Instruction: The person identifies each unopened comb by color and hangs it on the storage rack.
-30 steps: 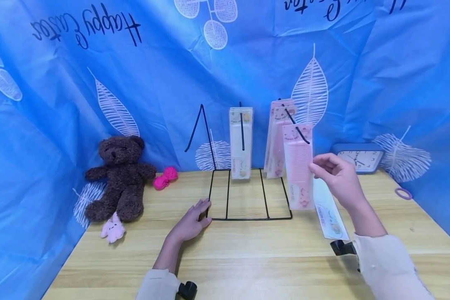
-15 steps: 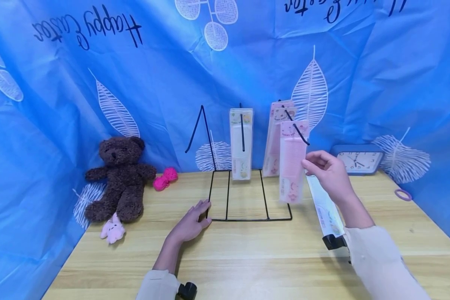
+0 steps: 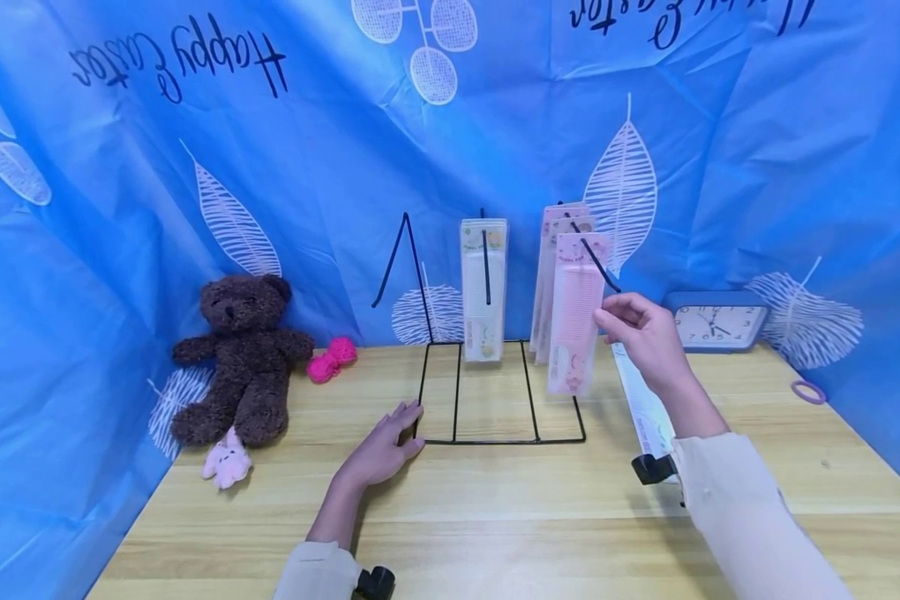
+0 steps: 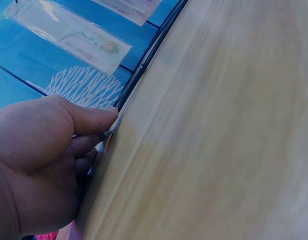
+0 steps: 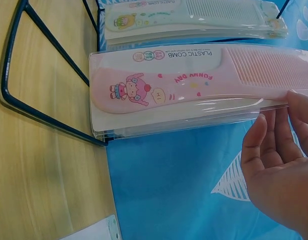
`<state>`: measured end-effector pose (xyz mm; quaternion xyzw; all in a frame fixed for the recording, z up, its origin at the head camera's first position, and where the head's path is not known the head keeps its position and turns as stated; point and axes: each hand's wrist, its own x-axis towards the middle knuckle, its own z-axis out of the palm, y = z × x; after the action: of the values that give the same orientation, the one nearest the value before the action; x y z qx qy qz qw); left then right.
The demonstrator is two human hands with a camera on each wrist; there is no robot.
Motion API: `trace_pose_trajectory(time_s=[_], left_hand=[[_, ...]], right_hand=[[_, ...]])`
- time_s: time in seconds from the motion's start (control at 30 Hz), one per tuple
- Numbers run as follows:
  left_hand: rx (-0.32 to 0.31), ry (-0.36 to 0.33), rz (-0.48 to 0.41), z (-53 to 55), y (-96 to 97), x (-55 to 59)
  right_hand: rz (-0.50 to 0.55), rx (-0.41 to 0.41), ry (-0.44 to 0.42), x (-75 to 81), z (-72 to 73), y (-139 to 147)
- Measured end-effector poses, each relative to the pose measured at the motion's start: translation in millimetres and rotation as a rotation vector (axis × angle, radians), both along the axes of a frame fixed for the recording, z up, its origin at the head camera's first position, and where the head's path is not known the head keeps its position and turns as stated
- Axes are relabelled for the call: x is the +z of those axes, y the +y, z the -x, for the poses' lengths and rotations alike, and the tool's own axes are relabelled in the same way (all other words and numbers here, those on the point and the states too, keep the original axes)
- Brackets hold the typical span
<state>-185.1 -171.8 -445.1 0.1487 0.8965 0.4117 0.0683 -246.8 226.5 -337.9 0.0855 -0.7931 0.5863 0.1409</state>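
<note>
My right hand [image 3: 648, 333] pinches the right edge of a pink packaged plastic comb [image 3: 576, 321] between thumb and fingers. The comb's card top is on the right hook of a black wire display rack [image 3: 495, 442], in front of other pink packaged combs [image 3: 546, 283] hanging there. In the right wrist view, the pink comb [image 5: 194, 82] shows a cartoon girl through its clear sleeve. My left hand [image 3: 381, 446] holds the rack's front left corner; the left wrist view shows the thumb [image 4: 101, 120] against the wire.
White-green packaged combs [image 3: 483, 292] hang on the middle hook; the left hook [image 3: 392, 258] is bare. Another packaged comb [image 3: 641, 408] lies under the right forearm. A clock [image 3: 716, 323], a purple ring [image 3: 807, 392], a brown teddy bear [image 3: 243, 358], a pink bow [image 3: 332, 360] and a small pink plush [image 3: 227, 461] stand around.
My right hand has moved left and back, sliding the pink comb further along the right hook toward the other pink ones. The left hand has stayed at the rack's corner.
</note>
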Motion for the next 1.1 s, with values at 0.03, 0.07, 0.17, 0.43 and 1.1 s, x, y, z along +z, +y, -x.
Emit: trace_pose_trajectory(time_s=[0.03, 0.07, 0.17, 0.43, 1.1], left_hand=[[0.0, 0.001, 0.0, -0.1, 0.0, -0.2], [-0.001, 0.005, -0.004, -0.4, 0.1, -0.1], [-0.002, 0.002, -0.005, -0.8, 0.1, 0.3], [0.002, -0.001, 0.003, 0.5, -0.1, -0.6], [0.001, 0.0, 0.009, 0.1, 0.1, -0.2]], right_hand=[[-0.001, -0.002, 0.0, 0.2, 1.4, 0], [-0.002, -0.004, 0.0, 0.3, 2.7, 0], [-0.003, -0.008, -0.014, 0.6, 6.4, -2], [0.009, -0.02, -0.032, 3.0, 15.3, -3], [0.024, -0.031, -0.091, 11.1, 33.4, -3]])
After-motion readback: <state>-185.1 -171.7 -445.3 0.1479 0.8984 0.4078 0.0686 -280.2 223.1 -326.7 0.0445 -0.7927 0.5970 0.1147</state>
